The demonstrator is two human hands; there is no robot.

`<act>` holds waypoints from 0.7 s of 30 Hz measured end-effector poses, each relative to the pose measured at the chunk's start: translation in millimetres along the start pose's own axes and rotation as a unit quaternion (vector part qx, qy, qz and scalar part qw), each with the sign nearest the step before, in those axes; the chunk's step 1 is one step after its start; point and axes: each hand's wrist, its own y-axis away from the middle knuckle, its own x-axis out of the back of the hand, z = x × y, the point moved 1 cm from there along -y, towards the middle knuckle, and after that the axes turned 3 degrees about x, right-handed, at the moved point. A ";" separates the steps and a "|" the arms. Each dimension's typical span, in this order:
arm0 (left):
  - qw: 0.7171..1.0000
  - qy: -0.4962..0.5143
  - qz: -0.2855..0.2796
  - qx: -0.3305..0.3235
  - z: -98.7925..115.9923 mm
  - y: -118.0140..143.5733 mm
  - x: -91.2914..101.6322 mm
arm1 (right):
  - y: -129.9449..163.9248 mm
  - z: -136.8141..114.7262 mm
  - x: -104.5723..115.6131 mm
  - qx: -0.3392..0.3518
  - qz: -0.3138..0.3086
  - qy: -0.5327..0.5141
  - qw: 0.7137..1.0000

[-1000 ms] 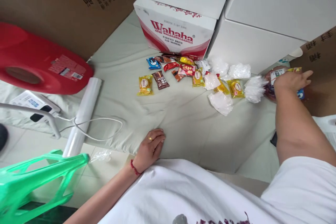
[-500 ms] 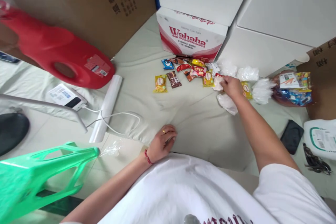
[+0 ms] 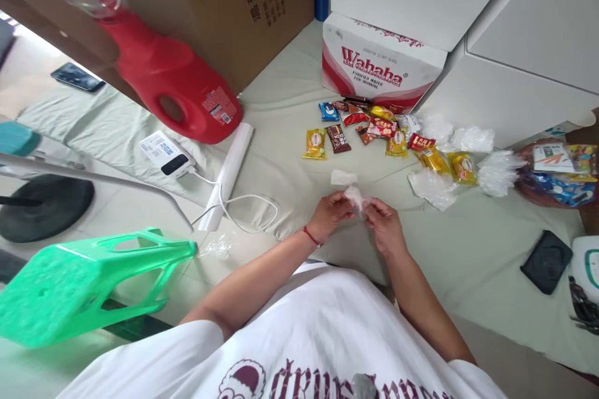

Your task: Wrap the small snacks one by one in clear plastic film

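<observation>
A crumpled thin whitish plastic bag (image 3: 356, 198) is pinched between both hands, close in front of my body. My left hand (image 3: 330, 215) grips its left side and my right hand (image 3: 384, 224) its right side. Just beyond them a small flat white piece (image 3: 344, 177) lies on the cloth; its kind is unclear. Farther off are several small wrapped snacks, among them a yellow packet (image 3: 315, 144), a brown cocoa packet (image 3: 338, 138) and a blue packet (image 3: 329, 111). Crumpled clear plastic bags (image 3: 433, 188) lie to their right, beside more yellow packets (image 3: 462, 168).
A white and red Wahaha carton (image 3: 381, 65) stands behind the snacks. On the left are a red jug (image 3: 182, 87), a white roll (image 3: 229, 174), a white cable (image 3: 253, 198) and a green stool (image 3: 98, 280). A filled snack bag (image 3: 556, 168) and black pouch-like item (image 3: 546, 262) are rightward.
My right hand has come back from the plastic bags on the right to the middle. My left hand has risen from the cloth's edge, and both now hold a thin bag. The view has shifted.
</observation>
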 end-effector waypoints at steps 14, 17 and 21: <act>0.993 -0.088 -0.007 -0.084 14.0 -2.3 7.4 | -17.8 -11.0 16.3 0.072 -0.011 0.036 0.997; 0.994 -0.076 0.033 -0.070 14.3 -2.5 11.9 | -22.5 -12.5 21.6 0.097 0.056 -0.012 0.994; 0.998 -0.026 0.038 -0.037 18.7 -1.9 16.2 | -23.9 -10.5 37.5 0.107 0.060 -0.012 0.992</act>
